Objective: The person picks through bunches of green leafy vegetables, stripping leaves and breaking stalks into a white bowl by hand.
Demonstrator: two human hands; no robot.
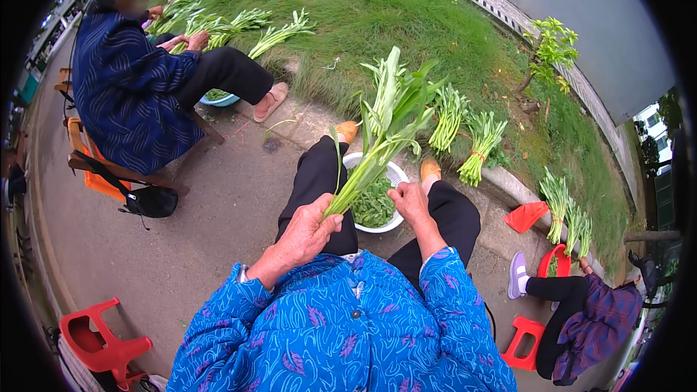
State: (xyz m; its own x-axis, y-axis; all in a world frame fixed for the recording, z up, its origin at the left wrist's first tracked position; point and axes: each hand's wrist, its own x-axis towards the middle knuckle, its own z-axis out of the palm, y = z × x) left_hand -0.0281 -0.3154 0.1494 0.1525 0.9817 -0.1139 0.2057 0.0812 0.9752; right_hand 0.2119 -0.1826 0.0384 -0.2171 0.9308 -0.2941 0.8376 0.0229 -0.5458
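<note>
My left hand [303,234] is closed round the stem ends of a bunch of water spinach [363,163], with the leaves pointing up and away from me. Between my knees stands a white plastic basket [379,228] with loose green leaves [373,207] inside. Over the basket's right side, my right hand [411,203] has its fingers curled in a pinch; what lies between them is too small to make out. Two bundled bunches of greens [450,117], [481,147] lie on the grass edge beyond my right foot, the nearer with a red tie.
At the left, a person [134,94] sits handling greens, a blue basin [219,100] by their feet. Another person [599,319] sits at the lower right near a red basin [555,261]. Red stools [102,337] stand on the pavement. A stone kerb [508,183] borders the grass.
</note>
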